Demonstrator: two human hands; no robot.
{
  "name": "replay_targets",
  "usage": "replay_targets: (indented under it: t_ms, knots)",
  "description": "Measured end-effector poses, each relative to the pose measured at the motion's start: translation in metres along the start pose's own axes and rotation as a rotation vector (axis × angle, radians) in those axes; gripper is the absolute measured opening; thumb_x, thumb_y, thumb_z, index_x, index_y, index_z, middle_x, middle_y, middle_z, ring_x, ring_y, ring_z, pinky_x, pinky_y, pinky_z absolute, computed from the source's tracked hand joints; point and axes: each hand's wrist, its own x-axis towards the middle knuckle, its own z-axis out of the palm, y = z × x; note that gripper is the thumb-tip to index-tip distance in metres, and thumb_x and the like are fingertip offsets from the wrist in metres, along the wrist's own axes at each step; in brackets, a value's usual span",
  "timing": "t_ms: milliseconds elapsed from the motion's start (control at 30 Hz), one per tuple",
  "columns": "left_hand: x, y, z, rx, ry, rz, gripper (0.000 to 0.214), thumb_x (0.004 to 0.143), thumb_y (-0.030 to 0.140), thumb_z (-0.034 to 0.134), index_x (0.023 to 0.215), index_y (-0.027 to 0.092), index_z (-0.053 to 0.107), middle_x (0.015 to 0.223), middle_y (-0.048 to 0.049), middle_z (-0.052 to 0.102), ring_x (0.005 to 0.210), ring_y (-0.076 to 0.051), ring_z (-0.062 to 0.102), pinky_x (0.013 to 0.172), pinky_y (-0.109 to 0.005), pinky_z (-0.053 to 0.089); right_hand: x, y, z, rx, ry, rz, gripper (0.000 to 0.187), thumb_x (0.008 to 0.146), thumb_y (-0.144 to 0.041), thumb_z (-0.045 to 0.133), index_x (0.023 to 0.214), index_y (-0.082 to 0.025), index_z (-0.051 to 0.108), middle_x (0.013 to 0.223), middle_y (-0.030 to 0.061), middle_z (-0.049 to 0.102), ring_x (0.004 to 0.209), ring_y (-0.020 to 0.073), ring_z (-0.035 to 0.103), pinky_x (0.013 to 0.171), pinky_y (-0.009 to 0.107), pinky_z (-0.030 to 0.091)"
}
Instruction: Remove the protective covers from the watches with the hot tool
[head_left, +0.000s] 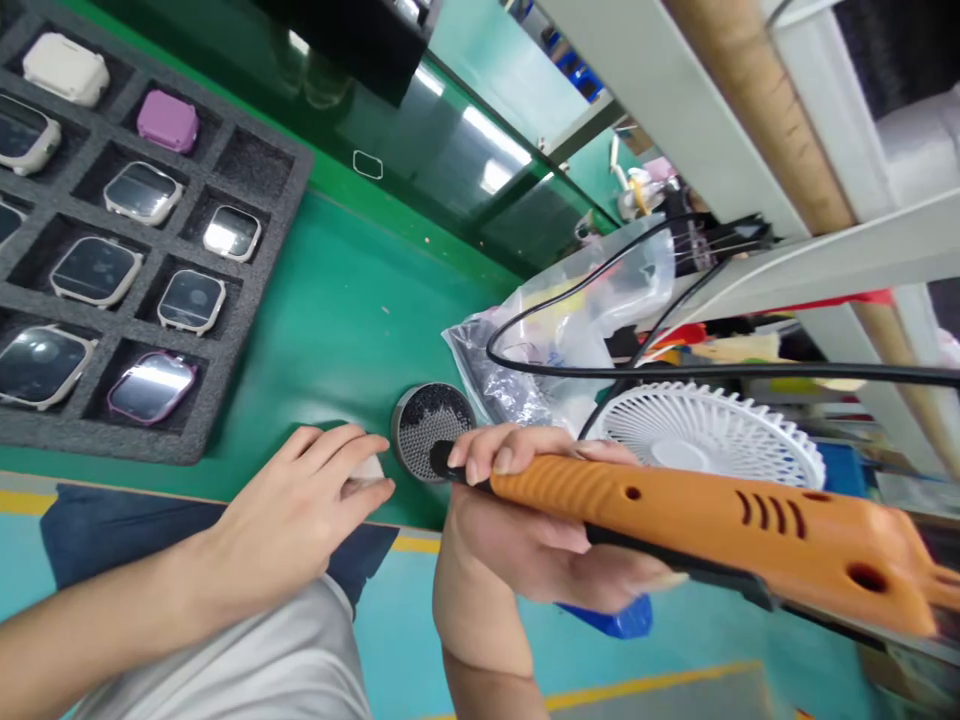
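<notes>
My left hand (307,490) rests at the front edge of the green bench, fingers curled around a small white piece (367,470) that is mostly hidden. My right hand (517,510) wraps the handle of an orange-and-black handheld power tool (697,515), which has vent slots and a long black lever along its underside. Its wide end points right, close to the camera. The tool's narrow black end lies in front of a round metal tin (433,432) with a honeycomb-like inside and dark bits. I cannot tell whether they touch.
A grey foam tray (255,290) holding several smartwatch-like pieces lies at the left. Behind are a thin white frame (367,164) and a clear plastic bag (540,340). A black cable (720,371) crosses above a white round fan grille (705,430). Shelf posts stand at the right.
</notes>
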Motion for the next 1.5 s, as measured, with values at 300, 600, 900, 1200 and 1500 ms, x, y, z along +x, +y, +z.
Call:
replay_targets:
  t_ms: [300, 600, 900, 1200, 1500]
  knots:
    - [0.005, 0.006, 0.002, 0.060, 0.045, -0.099, 0.024, 0.102, 0.027, 0.059, 0.122, 0.017, 0.065, 0.125, -0.0127, 0.064, 0.114, -0.031, 0.056, 0.090, -0.046, 0.045, -0.006, 0.005, 0.001, 0.004, 0.007, 0.039, 0.047, 0.093, -0.069, 0.048, 0.111, -0.028, 0.062, 0.077, -0.0031, 0.060, 0.055, 0.0151, 0.056, 0.048, 0.034, 0.050]
    - [0.006, 0.005, 0.004, 0.049, 0.096, -0.053, 0.023, 0.103, 0.029, 0.061, 0.122, 0.017, 0.068, 0.124, -0.0108, 0.069, 0.112, -0.029, 0.060, 0.092, -0.045, 0.044, -0.006, 0.004, 0.001, -0.007, 0.006, 0.058, 0.049, 0.093, -0.072, 0.048, 0.112, -0.029, 0.062, 0.078, -0.0038, 0.060, 0.057, 0.0149, 0.056, 0.050, 0.034, 0.050]
    - [0.002, 0.005, 0.004, -0.044, 0.094, -0.033, 0.023, 0.102, 0.029, 0.063, 0.123, 0.021, 0.069, 0.125, -0.0072, 0.069, 0.114, -0.028, 0.059, 0.092, -0.045, 0.043, -0.015, -0.032, 0.003, -0.047, -0.066, 0.187, 0.045, 0.094, -0.068, 0.058, 0.117, -0.028, 0.062, 0.083, -0.0018, 0.063, 0.064, 0.0185, 0.061, 0.059, 0.043, 0.054]
    - [0.005, 0.005, 0.002, -0.035, 0.098, -0.043, 0.021, 0.100, 0.030, 0.065, 0.119, 0.022, 0.070, 0.122, -0.0078, 0.070, 0.114, -0.028, 0.061, 0.093, -0.045, 0.044, -0.021, -0.023, 0.007, 0.014, -0.080, 0.230, 0.047, 0.094, -0.070, 0.057, 0.115, -0.028, 0.060, 0.083, -0.0008, 0.064, 0.063, 0.0197, 0.061, 0.059, 0.044, 0.054]
    - [0.004, 0.005, 0.002, -0.050, 0.088, -0.045, 0.020, 0.101, 0.029, 0.063, 0.118, 0.021, 0.070, 0.123, -0.0077, 0.069, 0.114, -0.028, 0.060, 0.094, -0.045, 0.043, -0.018, -0.011, 0.001, 0.013, -0.185, 0.179, 0.047, 0.096, -0.068, 0.053, 0.121, -0.028, 0.057, 0.085, -0.0008, 0.062, 0.065, 0.0188, 0.062, 0.058, 0.043, 0.055]
